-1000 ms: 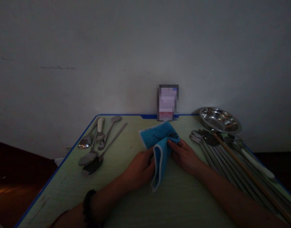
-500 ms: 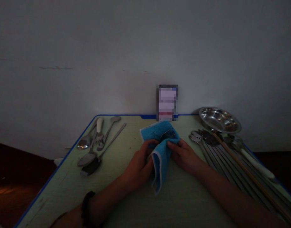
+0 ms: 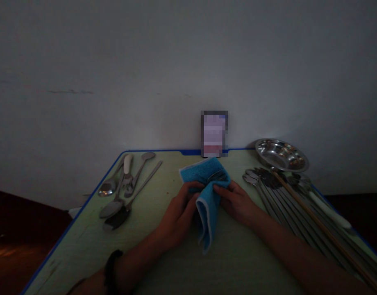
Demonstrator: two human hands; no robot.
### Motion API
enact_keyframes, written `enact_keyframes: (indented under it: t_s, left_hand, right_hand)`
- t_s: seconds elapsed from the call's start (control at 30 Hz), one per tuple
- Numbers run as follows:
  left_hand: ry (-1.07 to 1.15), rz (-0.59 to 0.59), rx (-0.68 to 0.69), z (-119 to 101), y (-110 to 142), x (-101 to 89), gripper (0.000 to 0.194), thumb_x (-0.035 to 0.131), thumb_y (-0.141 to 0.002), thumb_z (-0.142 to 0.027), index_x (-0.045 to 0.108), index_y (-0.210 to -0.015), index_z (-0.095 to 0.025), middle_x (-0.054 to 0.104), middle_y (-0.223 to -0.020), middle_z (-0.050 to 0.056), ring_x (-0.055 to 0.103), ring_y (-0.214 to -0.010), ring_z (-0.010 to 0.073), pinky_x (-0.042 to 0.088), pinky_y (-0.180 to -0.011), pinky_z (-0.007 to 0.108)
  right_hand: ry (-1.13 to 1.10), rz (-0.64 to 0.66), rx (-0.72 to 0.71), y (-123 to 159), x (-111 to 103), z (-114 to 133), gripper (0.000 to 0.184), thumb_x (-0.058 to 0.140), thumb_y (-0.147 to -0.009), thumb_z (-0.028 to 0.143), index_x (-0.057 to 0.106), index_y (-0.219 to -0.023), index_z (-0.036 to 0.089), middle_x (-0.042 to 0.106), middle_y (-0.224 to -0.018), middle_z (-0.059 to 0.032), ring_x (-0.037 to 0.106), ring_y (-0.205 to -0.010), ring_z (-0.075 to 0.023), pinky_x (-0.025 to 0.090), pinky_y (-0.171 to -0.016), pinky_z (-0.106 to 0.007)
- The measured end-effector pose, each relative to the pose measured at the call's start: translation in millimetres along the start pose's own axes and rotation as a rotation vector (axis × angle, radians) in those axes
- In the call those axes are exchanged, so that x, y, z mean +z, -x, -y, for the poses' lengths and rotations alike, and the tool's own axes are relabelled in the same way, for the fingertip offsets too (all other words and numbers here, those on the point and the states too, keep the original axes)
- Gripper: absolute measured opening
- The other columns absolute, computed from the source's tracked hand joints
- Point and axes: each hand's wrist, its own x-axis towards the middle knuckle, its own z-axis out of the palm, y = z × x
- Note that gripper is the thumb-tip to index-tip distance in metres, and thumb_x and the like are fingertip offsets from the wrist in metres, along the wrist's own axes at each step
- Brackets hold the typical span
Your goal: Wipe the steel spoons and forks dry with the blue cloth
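A blue cloth (image 3: 198, 171) with a pale edge is folded around the metal head of a utensil (image 3: 218, 176), which looks like a fork; the cloth hides much of it. My left hand (image 3: 182, 207) is closed at the near left of the cloth, around the utensil's handle, which the fingers mostly cover. On the other side, my right hand (image 3: 236, 200) pinches the cloth against the utensil's head, thumb on top. One corner of the cloth hangs down between the hands.
Several spoons and forks (image 3: 111, 209) lie at the left of the table (image 3: 164, 262). At the right are long-handled utensils (image 3: 280, 200) and a wooden chopstick-like stick (image 3: 311, 217), with a steel bowl (image 3: 282, 155) behind. A blurred-out phone-like device (image 3: 213, 133) leans on the wall.
The whole view has shifted slightly. Both hands keep their hold on the cloth and utensil, with only a tiny shift of the fingers.
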Motion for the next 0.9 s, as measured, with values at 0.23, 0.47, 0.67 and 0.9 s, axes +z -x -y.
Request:
enact_keyframes:
  t_s: [0.23,0.47,0.67,0.9]
  left_hand:
    - [0.081,0.101,0.04,3,1,0.1,0.029,0.04,-0.089,-0.036,0.034,-0.113,-0.022,0.056,-0.08,-0.001,0.054,-0.069,0.0138,0.045,-0.061,0.024]
    - [0.017,0.015,-0.047,5,-3,6.2,0.027,0.047,-0.087,-0.027,0.029,-0.107,-0.024,0.057,-0.071,-0.005,0.059,-0.065,0.0131,0.046,-0.06,0.023]
    - [-0.031,0.004,-0.082,2,-3,5.7,0.037,0.05,-0.084,-0.028,0.028,-0.113,-0.022,0.061,-0.072,-0.002,0.058,-0.062,0.0133,0.046,-0.058,0.024]
    - [0.152,0.054,-0.094,2,-2,4.0,0.032,0.05,-0.084,-0.031,0.034,-0.11,-0.021,0.062,-0.075,-0.001,0.057,-0.063,0.0123,0.044,-0.058,0.023]
  right_hand:
    - [0.115,0.0,-0.057,-1,-7,-6,0.019,0.064,-0.075,0.029,0.064,-0.092,0.021,0.068,-0.082,0.0007,0.061,-0.075,-0.0134,0.044,-0.079,-0.03]
    - [0.246,-0.073,-0.082,-3,-11,-8,0.016,0.066,-0.072,0.029,0.064,-0.087,0.022,0.068,-0.082,0.0012,0.061,-0.074,-0.0137,0.046,-0.075,-0.03]
    - [0.174,-0.068,-0.039,0,-8,-5,0.025,0.07,-0.068,0.029,0.063,-0.09,0.021,0.068,-0.086,0.0002,0.062,-0.076,-0.0144,0.047,-0.077,-0.031]
    - [0.207,-0.097,0.011,1,-8,-3,0.017,0.071,-0.067,0.029,0.065,-0.081,0.021,0.067,-0.073,0.0039,0.059,-0.062,-0.0101,0.047,-0.063,-0.025]
